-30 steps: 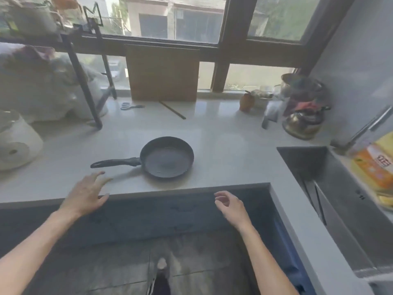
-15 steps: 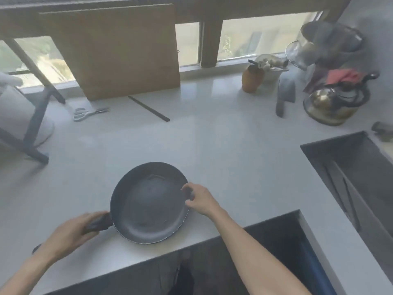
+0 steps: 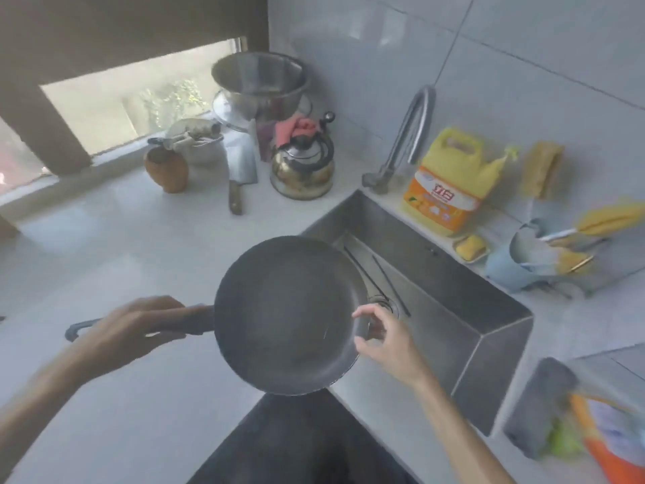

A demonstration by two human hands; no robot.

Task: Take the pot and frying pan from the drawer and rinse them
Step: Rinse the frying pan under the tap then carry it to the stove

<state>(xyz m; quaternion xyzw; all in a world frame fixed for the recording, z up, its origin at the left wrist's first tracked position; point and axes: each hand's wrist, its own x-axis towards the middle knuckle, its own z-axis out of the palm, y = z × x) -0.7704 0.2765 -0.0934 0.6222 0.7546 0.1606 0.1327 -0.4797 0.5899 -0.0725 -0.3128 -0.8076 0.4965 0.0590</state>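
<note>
While left hand [image 3: 129, 330] grips, frying pan [image 3: 286, 316] level

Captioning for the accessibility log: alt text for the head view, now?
A person carries a dark frying pan over the counter edge beside a steel sink, left hand gripping its handle, right hand at its rim. A kettle and yellow detergent jug stand behind.

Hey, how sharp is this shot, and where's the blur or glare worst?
Head view: motion-smeared overall; left hand on the frying pan handle and the lower-right clutter blur most. Window is blown out, backlighting the counter. Wide-angle lens bends the sink edges.
</note>
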